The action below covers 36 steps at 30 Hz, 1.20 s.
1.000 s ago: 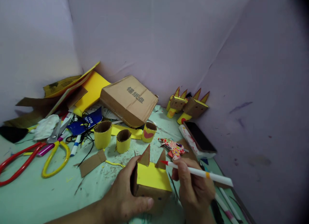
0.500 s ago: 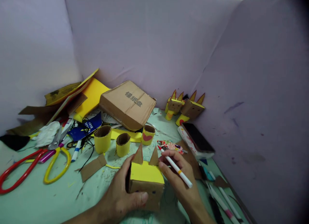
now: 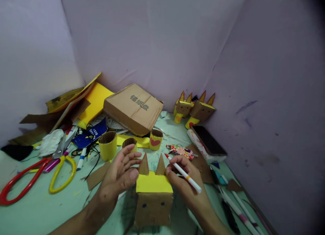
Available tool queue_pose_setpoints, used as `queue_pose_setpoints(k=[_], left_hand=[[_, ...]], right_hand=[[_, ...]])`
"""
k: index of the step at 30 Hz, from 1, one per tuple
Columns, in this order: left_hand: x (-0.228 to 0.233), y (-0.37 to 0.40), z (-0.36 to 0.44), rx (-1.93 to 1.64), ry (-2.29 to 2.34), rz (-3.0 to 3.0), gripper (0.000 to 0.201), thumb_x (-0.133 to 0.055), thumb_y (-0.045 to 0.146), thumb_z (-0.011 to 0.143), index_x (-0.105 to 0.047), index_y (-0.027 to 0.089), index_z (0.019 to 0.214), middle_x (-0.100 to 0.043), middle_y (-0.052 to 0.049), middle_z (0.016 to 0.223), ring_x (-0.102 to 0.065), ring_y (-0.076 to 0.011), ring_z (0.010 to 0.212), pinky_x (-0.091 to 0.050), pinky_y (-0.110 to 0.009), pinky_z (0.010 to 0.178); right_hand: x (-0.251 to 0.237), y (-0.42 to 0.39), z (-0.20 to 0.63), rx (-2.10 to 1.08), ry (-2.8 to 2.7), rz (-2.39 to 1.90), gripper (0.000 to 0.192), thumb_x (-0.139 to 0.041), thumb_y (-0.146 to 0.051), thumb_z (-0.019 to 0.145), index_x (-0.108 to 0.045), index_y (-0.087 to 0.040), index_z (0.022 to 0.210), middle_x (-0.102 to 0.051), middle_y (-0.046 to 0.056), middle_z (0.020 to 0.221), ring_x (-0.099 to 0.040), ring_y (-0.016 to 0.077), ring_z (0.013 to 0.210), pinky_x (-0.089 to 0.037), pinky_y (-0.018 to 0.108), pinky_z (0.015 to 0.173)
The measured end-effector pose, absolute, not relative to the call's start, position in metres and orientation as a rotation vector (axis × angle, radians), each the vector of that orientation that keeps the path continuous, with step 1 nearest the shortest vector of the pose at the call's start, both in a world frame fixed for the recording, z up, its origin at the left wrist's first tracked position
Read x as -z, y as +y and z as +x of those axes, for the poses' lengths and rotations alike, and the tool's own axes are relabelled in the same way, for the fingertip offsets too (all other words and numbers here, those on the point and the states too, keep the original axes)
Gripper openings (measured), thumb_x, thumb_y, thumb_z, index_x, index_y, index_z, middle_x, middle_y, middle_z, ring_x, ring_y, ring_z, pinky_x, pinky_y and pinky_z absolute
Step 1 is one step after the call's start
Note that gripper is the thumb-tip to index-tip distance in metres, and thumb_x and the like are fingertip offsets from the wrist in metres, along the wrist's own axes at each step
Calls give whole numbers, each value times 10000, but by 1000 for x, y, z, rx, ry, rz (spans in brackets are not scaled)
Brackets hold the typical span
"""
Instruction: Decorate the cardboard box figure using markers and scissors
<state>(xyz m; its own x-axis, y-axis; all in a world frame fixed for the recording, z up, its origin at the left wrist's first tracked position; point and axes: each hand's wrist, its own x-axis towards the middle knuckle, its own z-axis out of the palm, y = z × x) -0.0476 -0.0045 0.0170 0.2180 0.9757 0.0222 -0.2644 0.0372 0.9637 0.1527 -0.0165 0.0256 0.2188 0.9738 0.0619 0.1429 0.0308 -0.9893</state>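
Observation:
A small cardboard box head (image 3: 153,208) faces me, with a yellow top, two drawn dark eyes and two pointed cardboard ears (image 3: 160,165). The left ear has a red outline along its edges. My left hand (image 3: 119,175) is open beside the left ear, fingers apart and curved, the thumb close to the yellow top. My right hand (image 3: 186,175) holds a white marker (image 3: 186,177) with a red tip and an orange band, the tip pointing up and left near the right ear. Its thumb and fingers are at that ear's right edge.
Yellow-covered cardboard rings (image 3: 108,146) stand behind my left hand, one bearing a red heart (image 3: 155,140). Scissors (image 3: 61,167) lie left. A cardboard box (image 3: 133,108) and two finished eared figures (image 3: 201,110) are at the back. A phone (image 3: 209,140) and pens lie right.
My left hand has let go of the box's left side and risen to beside the left ear, fingers spread. The box's face now shows fully. My right hand keeps the marker almost in place.

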Motion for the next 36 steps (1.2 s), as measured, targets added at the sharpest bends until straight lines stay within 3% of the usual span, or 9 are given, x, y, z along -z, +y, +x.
queue_pose_setpoints(k=[4, 6, 10, 13, 16, 20, 24, 30, 36], left_hand=[[-24, -27, -41, -961, 822, 1208, 1141, -859, 577, 580, -243, 278, 1493, -395, -142, 1522, -361, -407, 1388, -287, -515, 1141], [-23, -34, -36, -922, 856, 1260, 1171, -870, 547, 580, -207, 294, 1511, -373, -127, 1553, -362, -410, 1395, -291, -527, 1145], [-16, -31, -31, -963, 871, 1215, 1021, -809, 483, 680, -239, 222, 1485, -451, -168, 1498, -481, -409, 1311, -405, -511, 1076], [-11, -28, -31, -983, 861, 1186, 1020, -815, 432, 668, -246, 201, 1482, -485, -164, 1476, -520, -397, 1277, -435, -483, 1055], [-11, -28, -31, -993, 818, 1197, 990, -828, 391, 632, -316, 201, 1458, -562, -134, 1414, -554, -384, 1241, -488, -441, 997], [-14, -30, -30, -964, 798, 1302, 854, -821, 394, 609, -460, 210, 1360, -659, -86, 1264, -604, -359, 1142, -511, -397, 929], [-14, -29, -29, -952, 761, 1335, 793, -791, 419, 631, -470, 230, 1330, -684, -53, 1160, -629, -320, 1061, -513, -367, 887], [-14, -31, -27, -918, 791, 1354, 767, -784, 432, 621, -477, 220, 1291, -693, -51, 1049, -620, -329, 1026, -516, -368, 831], [-15, -33, -25, -934, 794, 1354, 737, -778, 391, 618, -481, 217, 1270, -700, -41, 1077, -640, -297, 992, -518, -349, 837]], right_hand=[[-26, -18, 151, -915, -1160, -1408, 215, -660, -344, 639, -585, -190, 769, -629, -4, 644, -537, 145, 553, -426, 254, 527], [-25, -18, 152, -919, -1174, -1393, 212, -667, -337, 650, -594, -190, 784, -641, -1, 654, -555, 150, 561, -439, 255, 531], [-23, -18, 160, -885, -1138, -1343, 289, -706, -405, 708, -670, -175, 880, -704, 37, 732, -640, 191, 641, -512, 302, 589], [-25, -20, 170, -729, -966, -1299, 381, -693, -502, 778, -718, -179, 978, -734, 45, 740, -683, 197, 682, -541, 324, 662], [-26, -22, 177, -572, -886, -1222, 390, -690, -553, 796, -752, -186, 915, -683, 4, 601, -622, 144, 546, -493, 254, 537], [-20, -27, 175, -376, -1072, -1156, 247, -659, -430, 879, -760, -206, 848, -608, -34, 520, -536, 99, 461, -434, 215, 464], [-15, -29, 168, -273, -1231, -1057, 127, -626, -282, 913, -739, -225, 916, -630, -36, 584, -559, 97, 467, -448, 200, 437], [-18, -27, 165, -113, -1352, -1031, 147, -565, -197, 937, -695, -207, 870, -594, -41, 577, -544, 87, 452, -441, 176, 411], [-18, -24, 168, -20, -1410, -1009, 152, -547, -174, 945, -673, -192, 861, -575, -39, 582, -519, 84, 442, -426, 177, 399]])
